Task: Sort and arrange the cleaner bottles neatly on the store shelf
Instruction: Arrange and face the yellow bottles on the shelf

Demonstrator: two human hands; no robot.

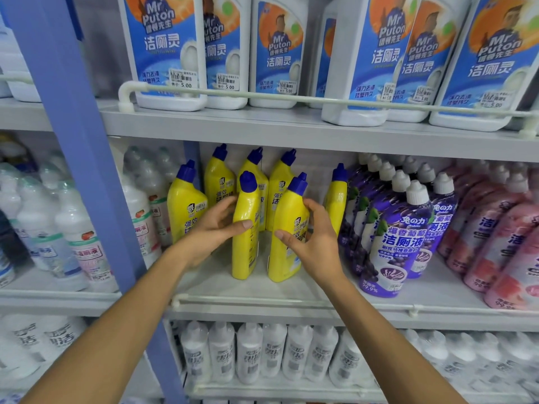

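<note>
1. The white jugs (166,48) on the top shelf are cut off above their labels, and a rail (262,96) crosses their bases.
2. Bottles left of the blue post (78,141) are blurred. So are the white bottles (250,351) on the bottom shelf, and neither set of labels can be read.
3. The back yellow bottles (218,182) are partly hidden behind the front two and the hands.
4. The left hand (215,228) grips the left bottle (246,258), with its thumb across the front and its fingers curling out of sight behind.
5. The right hand (312,237) grips the right bottle (284,258), with its thumb on the label and its fingers wrapped round the far side.
6. Both held bottles stand towards the front of the middle shelf (262,298), side by side and a little apart. Purple bottles (390,243) stand to their right.
7. Each is glossy yellow with a bent neck and a dark blue cap.
8. The left bottle is turned edge-on and shows its narrow side. The right bottle shows part of its front label with blue writing.
9. One more yellow bottle (335,196) stands just beside the purple row, half covered by the right hand.
</note>
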